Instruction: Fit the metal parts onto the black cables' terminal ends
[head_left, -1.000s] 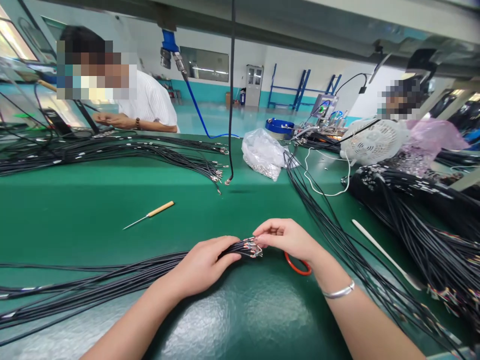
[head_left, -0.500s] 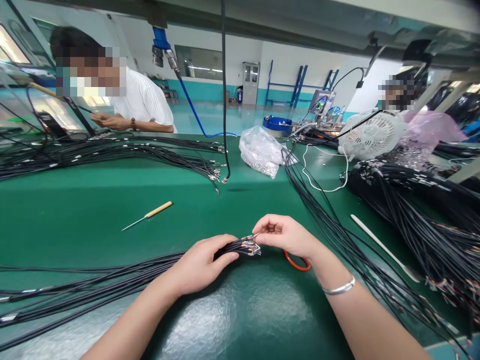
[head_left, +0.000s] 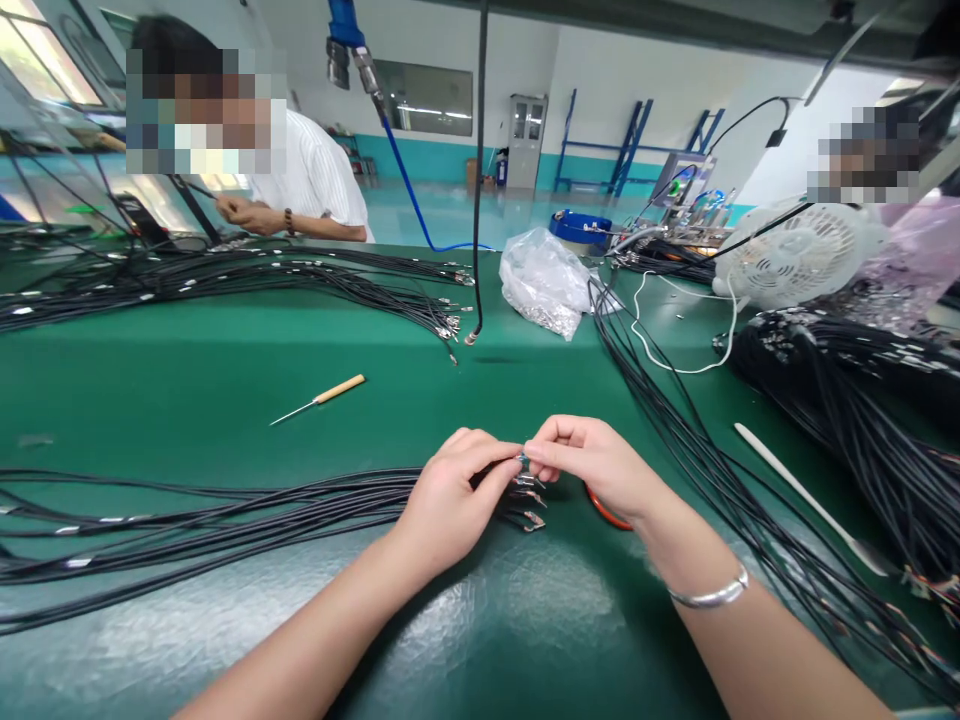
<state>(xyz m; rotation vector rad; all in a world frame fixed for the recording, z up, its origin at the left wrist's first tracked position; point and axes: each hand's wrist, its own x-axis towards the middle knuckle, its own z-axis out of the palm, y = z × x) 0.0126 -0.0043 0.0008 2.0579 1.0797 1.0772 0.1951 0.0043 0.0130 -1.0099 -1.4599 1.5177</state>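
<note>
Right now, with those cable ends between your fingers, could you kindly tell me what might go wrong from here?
The metal terminals fanning out beside the left hand could bend or snag if the hold slips. The loose black cables right of the right hand might also tangle with the held black cable bundle.

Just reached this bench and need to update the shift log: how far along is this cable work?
Done, it seems: the far bundle of black cables lies spread out, with metal terminals at its ends. In hand: the left hand and right hand pinch the terminal ends of a nearer bundle. Left: possibly the large cable heap at right, though its state can't be told from here.
</note>
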